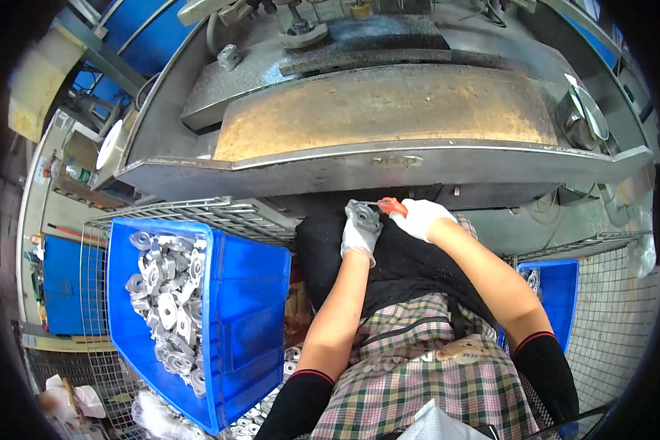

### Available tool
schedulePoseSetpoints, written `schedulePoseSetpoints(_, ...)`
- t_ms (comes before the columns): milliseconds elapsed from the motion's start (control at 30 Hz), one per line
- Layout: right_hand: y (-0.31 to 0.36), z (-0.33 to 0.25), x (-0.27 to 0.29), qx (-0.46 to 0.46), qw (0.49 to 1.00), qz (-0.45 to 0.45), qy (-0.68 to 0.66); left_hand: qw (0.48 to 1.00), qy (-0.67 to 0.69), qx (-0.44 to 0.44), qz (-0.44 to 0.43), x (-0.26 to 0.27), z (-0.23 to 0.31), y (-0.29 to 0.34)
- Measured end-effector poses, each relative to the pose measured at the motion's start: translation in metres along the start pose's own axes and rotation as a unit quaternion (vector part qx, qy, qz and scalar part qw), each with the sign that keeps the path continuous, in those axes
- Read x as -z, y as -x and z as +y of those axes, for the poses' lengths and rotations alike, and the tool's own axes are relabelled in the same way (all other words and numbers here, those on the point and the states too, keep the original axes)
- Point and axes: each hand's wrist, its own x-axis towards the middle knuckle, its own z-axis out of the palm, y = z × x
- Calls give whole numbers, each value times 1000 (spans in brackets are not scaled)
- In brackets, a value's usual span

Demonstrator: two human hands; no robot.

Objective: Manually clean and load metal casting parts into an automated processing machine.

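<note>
My left hand (359, 236), in a white glove, grips a grey cast metal part (364, 214) just below the front edge of a steel machine table (389, 165). My right hand (422, 218), also in a white glove, holds a small tool with a red handle (390, 207), and its tip touches the metal part. Both hands are over a black cloth (411, 264) on my lap.
A blue plastic bin (249, 293) at my left holds several grey metal parts (167, 301) and rests on a wire basket (220, 213). Another blue bin (557, 290) with parts stands at my right in a wire cage. A seated person (66, 400) is at lower left.
</note>
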Motion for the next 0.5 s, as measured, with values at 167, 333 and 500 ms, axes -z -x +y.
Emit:
schedulePoseSetpoints(167,-2,1,-2,-4,1000,2,-2,1000,-6,-28,11,3,-3,-1)
schedulePoseSetpoints(333,-2,2,-3,0,1000,-4,-1,999,-12,-21,21,15,-3,-1)
schedulePoseSetpoints(500,-4,2,-4,-9,1000,3,-1,1000,9,-13,11,1,-3,-3)
